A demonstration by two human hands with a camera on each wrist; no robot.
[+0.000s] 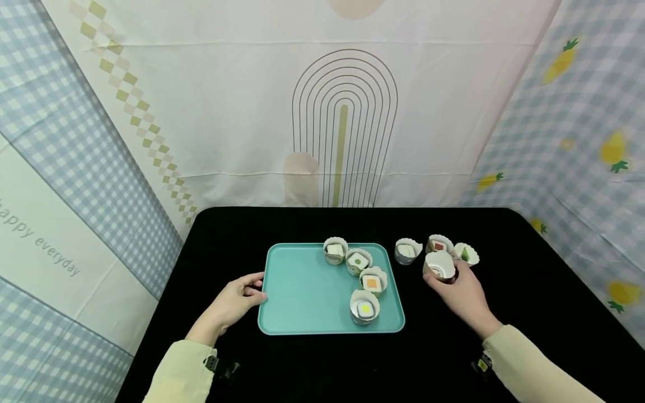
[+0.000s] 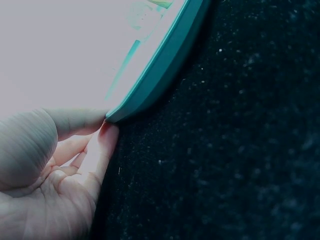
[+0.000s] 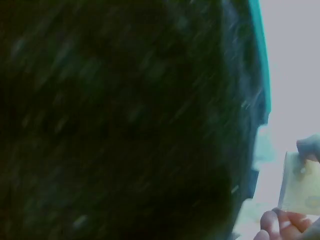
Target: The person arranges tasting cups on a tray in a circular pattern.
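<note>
My left hand (image 1: 237, 302) pinches the left rim of a turquoise tray (image 1: 307, 291); in the left wrist view its thumb and a finger (image 2: 102, 142) meet at the tray edge (image 2: 160, 65). My right hand (image 1: 466, 294) holds a paper baking cup (image 1: 439, 264) by its sides, right of the tray, its mouth tipped toward the head camera. In the right wrist view the held cup (image 3: 302, 187) shows at the lower right between thumb and fingers. Behind it stand a cup with a red-topped square (image 1: 439, 244) and a cup with green decoration (image 1: 466, 254).
Several filled cups line the tray's right part: a plain white one (image 1: 335, 251), a green-dotted one (image 1: 358, 261), an orange-topped one (image 1: 373, 282) and a yellow-topped one (image 1: 365, 308). Another white-filled cup (image 1: 407, 251) stands just right of the tray on the black table (image 1: 322, 369).
</note>
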